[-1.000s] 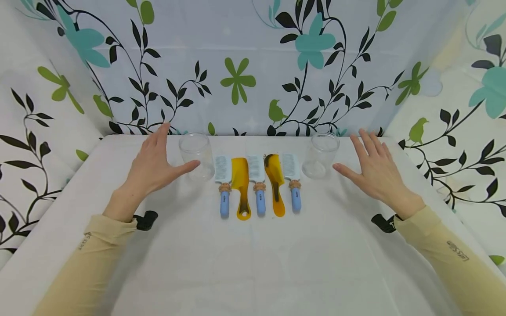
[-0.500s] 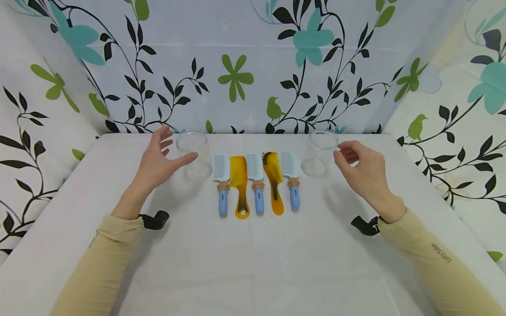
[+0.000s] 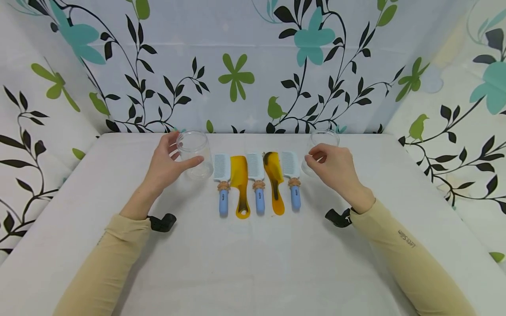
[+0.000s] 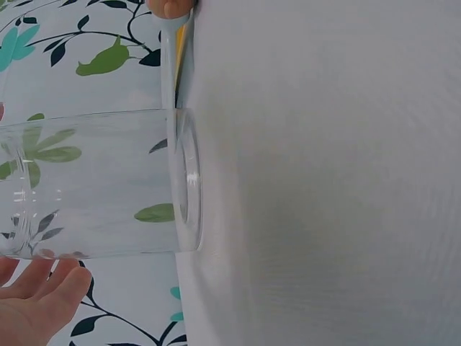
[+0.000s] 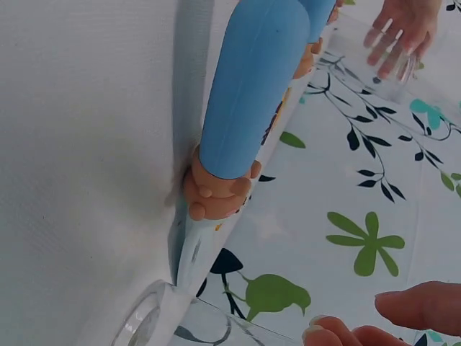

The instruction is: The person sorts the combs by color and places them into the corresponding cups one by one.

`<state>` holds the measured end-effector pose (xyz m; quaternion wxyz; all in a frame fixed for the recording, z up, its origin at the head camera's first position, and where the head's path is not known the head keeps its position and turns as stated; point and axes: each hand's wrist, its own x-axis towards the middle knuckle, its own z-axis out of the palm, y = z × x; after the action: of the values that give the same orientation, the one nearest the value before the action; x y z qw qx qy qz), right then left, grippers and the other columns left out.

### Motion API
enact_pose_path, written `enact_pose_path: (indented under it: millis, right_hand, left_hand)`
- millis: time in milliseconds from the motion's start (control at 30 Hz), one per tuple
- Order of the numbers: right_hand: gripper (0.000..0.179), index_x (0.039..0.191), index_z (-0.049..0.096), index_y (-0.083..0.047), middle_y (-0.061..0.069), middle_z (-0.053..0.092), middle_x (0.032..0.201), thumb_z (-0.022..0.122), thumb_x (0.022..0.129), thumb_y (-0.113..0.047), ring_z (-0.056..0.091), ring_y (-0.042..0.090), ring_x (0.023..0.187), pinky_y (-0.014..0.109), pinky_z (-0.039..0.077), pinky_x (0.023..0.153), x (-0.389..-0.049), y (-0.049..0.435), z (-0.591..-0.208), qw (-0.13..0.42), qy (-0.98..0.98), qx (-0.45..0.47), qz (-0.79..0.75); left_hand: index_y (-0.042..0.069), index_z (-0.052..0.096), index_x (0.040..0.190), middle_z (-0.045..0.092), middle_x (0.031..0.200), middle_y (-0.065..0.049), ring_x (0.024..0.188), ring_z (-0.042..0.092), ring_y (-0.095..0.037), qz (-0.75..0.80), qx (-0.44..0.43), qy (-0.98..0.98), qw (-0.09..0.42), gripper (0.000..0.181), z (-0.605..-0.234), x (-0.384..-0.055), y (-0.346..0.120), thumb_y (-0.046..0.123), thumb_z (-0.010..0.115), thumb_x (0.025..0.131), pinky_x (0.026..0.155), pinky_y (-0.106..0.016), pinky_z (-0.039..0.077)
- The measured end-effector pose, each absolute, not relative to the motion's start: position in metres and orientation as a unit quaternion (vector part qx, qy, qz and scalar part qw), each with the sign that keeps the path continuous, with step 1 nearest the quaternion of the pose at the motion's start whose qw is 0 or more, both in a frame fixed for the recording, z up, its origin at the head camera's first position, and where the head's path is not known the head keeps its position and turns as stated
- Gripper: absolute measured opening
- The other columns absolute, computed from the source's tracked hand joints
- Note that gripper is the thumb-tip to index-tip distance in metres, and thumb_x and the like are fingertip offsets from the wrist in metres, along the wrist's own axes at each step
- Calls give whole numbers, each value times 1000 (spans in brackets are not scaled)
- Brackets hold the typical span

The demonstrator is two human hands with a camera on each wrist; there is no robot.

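In the head view my left hand [image 3: 168, 160] is around the left clear jar [image 3: 199, 149], thumb across its near side and fingers at its left side. In the left wrist view the fingertips [image 4: 75, 277] meet the glass wall. My right hand [image 3: 336, 164] overlaps the right clear jar [image 3: 326, 137], thumb and fingers bent with a gap between them, holding nothing. Just left of it lies a light-blue comb [image 3: 295, 199] with a blue handle and brown bear figure. A yellow-and-dark comb [image 3: 276, 197] lies beside that one.
The row continues left with a blue-handled comb [image 3: 259, 204], a yellow comb [image 3: 240, 193] and another blue-handled comb [image 3: 223, 202]. They lie on a white-covered table [image 3: 245, 263]. A leaf-patterned curtain [image 3: 189, 35] stands behind and at both sides.
My right hand has bent its fingers and moved left, from beside the right jar to in front of it. My left hand has moved right, up to the left jar. Jars and combs stay put.
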<state>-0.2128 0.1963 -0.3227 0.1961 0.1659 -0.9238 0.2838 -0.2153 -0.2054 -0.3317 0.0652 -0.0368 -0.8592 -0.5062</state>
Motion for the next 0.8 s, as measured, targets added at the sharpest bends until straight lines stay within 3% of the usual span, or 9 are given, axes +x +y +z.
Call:
enact_pose_path:
  millis: [167,367,800]
  right_hand:
    - [16,95,74,-1,13,75,85,67,93,-15,68,26,75,36,55,61,-220,192,-333,167,-932,170,273]
    - [21,99,74,2,15,75,90,70,92,-18,70,26,74,28,53,56,-221,189,-342,108,-939,159,286]
    - [24,102,74,1,16,75,94,70,92,-22,67,12,59,26,54,54,-227,188,-349,34,-948,134,286]
  left_hand:
    - [8,16,158,27,162,-17,147,32,-37,-507,-33,-859,65,99,-338,-218,-203,30,80,86,120,-48,29]
    - [9,17,158,31,159,-20,146,33,-39,-503,-21,-862,59,96,-340,-219,-202,32,78,87,121,-49,29]
    - [8,20,156,35,156,-20,144,34,-41,-483,-17,-874,57,94,-342,-220,-204,35,78,87,119,-51,31]
